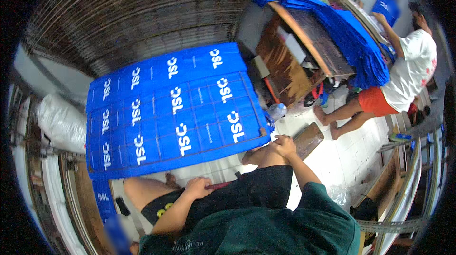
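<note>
Blue printed fabric sheets (175, 108) w/ white lettering lie spread on a flat rack just ahead of the knees. Left hand (198, 187) rests curled on the thigh near a dark red stick-like thing (219, 185); grip unclear. Right hand (284, 145) cups the right knee, fingers bent, just below the fabric's corner.

The big blue printed sheet (173, 108) fills the surface straight ahead. White tiled floor (349, 160) lies open at the right, bounded by a plastic bottle (277, 111), a wooden board (308, 139), and another person's legs (349, 112) farther right.
</note>
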Motion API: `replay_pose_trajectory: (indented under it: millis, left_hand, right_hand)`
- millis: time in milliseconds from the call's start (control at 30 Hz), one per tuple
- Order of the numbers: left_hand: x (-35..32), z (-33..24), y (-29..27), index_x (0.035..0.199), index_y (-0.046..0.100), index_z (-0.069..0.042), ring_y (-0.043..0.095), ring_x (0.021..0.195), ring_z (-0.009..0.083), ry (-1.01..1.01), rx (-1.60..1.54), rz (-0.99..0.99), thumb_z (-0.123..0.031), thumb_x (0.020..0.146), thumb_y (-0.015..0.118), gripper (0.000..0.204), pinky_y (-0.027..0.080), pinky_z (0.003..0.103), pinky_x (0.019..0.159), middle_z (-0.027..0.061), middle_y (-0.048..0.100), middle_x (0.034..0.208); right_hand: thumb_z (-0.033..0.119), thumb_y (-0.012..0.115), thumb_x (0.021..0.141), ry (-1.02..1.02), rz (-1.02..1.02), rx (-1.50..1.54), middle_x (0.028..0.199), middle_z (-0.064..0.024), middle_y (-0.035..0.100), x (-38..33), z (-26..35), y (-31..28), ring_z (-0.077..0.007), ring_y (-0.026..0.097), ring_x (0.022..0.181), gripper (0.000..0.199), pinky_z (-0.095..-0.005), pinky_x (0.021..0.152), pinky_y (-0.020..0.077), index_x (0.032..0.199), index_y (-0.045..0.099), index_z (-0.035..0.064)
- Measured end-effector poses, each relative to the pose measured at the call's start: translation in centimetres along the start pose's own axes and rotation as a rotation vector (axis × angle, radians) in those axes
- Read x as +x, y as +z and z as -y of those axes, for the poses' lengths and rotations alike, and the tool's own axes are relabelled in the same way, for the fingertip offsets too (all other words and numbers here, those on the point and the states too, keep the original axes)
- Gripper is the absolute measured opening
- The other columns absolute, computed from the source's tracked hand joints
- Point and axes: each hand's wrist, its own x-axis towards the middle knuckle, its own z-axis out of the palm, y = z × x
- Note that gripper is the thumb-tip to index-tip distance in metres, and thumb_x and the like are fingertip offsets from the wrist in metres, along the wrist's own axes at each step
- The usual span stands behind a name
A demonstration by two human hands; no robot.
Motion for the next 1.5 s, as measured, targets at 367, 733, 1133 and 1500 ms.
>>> replay_pose_trajectory:
  millis: [367,733,1133,1500]
  left_hand:
    - [0.1,0.5,-0.2,0.096,0.065,-0.016,0.061,0.090,0.0287,-0.006,-0.074,0.073,-0.034,0.069,0.070,0.033,0.047,0.041,0.078,0.0095,0.065,0.092]
    - [0.1,1.7,1.3,0.089,0.066,-0.015,0.061,0.090,0.0304,0.036,0.025,0.007,-0.036,0.071,0.068,0.028,0.048,0.043,0.077,0.0106,0.065,0.092]
    - [-0.5,-1.2,1.6,0.079,0.064,-0.010,0.063,0.075,0.0304,0.075,0.356,-0.059,-0.030,0.075,0.061,0.020,0.049,0.046,0.070,0.0104,0.064,0.082]
    - [0.0,-1.1,1.8,0.069,0.065,-0.002,0.064,0.068,0.0325,0.084,0.269,-0.116,-0.014,0.066,0.060,0.013,0.051,0.042,0.064,0.0163,0.064,0.072]
  right_hand:
    - [0.048,0.064,0.067,0.042,-0.004,-0.067,0.107,-0.0078,0.062,-0.2,1.8,-0.8,-0.0318,0.051,0.108,0.047,-0.0499,0.089,0.0435,0.107,0.064,0.0227]
    - [0.047,0.066,0.068,0.048,-0.026,-0.117,0.105,-0.0087,0.063,-0.2,2.8,-1.0,-0.0325,0.052,0.107,0.045,-0.0489,0.089,0.0432,0.107,0.064,0.0227]
    - [0.046,0.064,0.070,0.011,-0.008,-0.123,0.110,-0.0109,0.060,0.4,0.9,0.2,-0.0331,0.050,0.109,0.047,-0.0501,0.089,0.0429,0.109,0.062,0.0204]
    - [0.042,0.065,0.071,0.037,0.003,-0.102,0.115,-0.0097,0.057,0.4,1.1,0.1,-0.0325,0.048,0.112,0.046,-0.0486,0.091,0.0411,0.110,0.061,0.0176]
